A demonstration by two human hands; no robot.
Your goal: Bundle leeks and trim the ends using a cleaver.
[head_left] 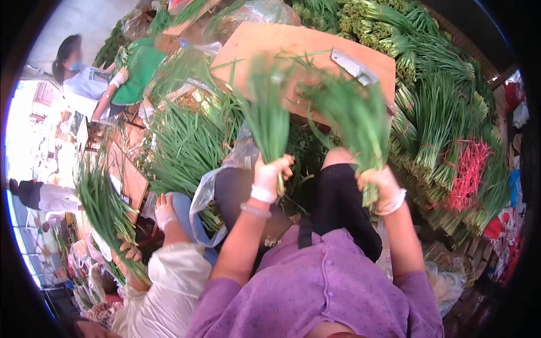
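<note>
My left hand [269, 176], in a thin white glove, is closed around the pale stem ends of a bunch of garlic chives [268, 121]. The leaves of that bunch point up and away, their tips blurred over the wooden board [242, 48]. In my right hand [382, 188], also gloved, a second bunch of garlic chives [358, 121] is gripped by its stems. Its leaves fan out to the left over the board's near edge, smeared by motion. A broad-bladed knife [354, 66] lies on the board beyond this bunch.
Tied bundles of chives [434, 107] are piled at right, with red ties [470, 174] on top. Loose chives [191, 141] lie in plastic at left. Beside me a co-worker in a white top [169, 281] holds chives [101, 197]; another person [84, 84] works at far left.
</note>
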